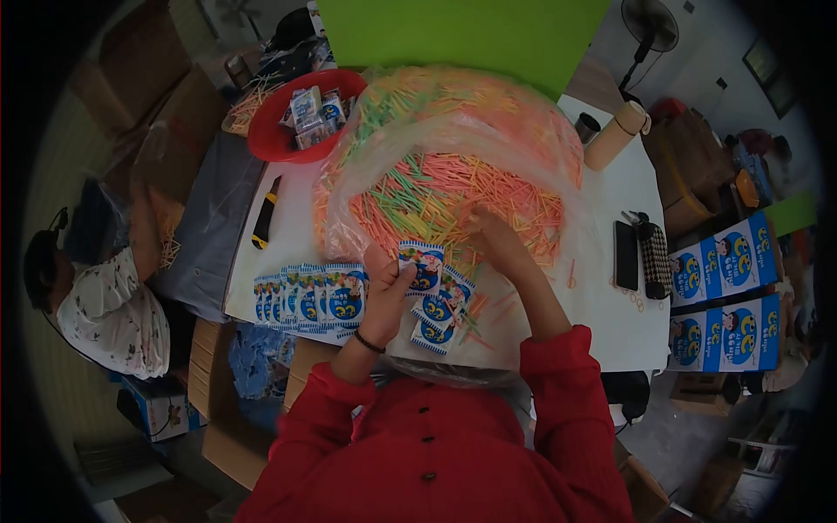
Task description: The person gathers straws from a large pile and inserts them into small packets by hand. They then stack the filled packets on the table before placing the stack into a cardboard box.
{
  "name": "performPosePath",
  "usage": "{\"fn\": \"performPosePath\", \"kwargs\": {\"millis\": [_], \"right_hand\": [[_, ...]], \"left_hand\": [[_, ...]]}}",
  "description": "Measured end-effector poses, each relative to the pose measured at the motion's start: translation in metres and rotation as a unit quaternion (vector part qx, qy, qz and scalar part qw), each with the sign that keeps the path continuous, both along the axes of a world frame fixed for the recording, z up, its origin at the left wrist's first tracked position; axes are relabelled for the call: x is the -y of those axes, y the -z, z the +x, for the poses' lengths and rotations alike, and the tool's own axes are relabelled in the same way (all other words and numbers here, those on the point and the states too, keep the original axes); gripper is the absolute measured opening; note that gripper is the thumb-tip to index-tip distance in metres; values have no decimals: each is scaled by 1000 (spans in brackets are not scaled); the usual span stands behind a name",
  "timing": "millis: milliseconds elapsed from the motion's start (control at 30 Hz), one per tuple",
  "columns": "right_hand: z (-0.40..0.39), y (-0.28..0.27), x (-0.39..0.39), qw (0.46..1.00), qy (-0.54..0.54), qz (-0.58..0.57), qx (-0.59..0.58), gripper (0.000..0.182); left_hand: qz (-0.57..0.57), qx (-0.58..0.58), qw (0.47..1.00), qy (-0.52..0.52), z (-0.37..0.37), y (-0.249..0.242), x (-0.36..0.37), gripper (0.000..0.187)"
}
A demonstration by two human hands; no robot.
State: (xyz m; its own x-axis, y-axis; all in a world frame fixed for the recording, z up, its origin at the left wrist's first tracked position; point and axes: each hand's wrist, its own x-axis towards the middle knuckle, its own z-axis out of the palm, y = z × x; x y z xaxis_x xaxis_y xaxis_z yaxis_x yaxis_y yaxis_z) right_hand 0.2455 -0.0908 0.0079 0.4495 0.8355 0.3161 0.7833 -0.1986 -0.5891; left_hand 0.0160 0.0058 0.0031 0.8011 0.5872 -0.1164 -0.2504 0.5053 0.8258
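My left hand (385,295) grips a small blue-and-white printed packet (422,267) between thumb and fingers, above the near side of the table. My right hand (499,241) is at the mouth of a large clear plastic bag (336,196), over a heap of thin pink, yellow and green sticks (436,187). Its fingers are drawn together and point down at the sticks; what they hold, if anything, is hidden. Several similar loose packets (433,335) lie just right of my left hand. Left of it, a row of overlapping packets (301,298) rests on the white table (602,327).
A yellow-and-black utility knife (266,213) lies at the left. Behind it stands a red bowl (261,138) of packets. A phone (625,254), checkered pouch (654,259) and rolled tube (615,137) are at the right. Another person (113,301) sits at the left.
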Motion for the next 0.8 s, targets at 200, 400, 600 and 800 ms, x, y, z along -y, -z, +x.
{"fn": "performPosePath", "kwargs": {"millis": [200, 400, 600, 800], "right_hand": [[-1, -2, -23, 971, -50, -147, 181, 38], [7, -7, -10, 991, -41, 38, 125, 26], [-3, 12, -1, 953, 84, 135, -259, 23], [-4, 19, 0, 977, 59, 117, -168, 26]], "left_hand": [[21, -10, 1000, 5, -4, 4, -2, 23], [-7, -4, 1000, -9, -11, 3, -2, 23], [13, -7, 1000, 3, -5, 8, -4, 23], [-47, -26, 999, 4, -3, 0, 1, 25]]}}
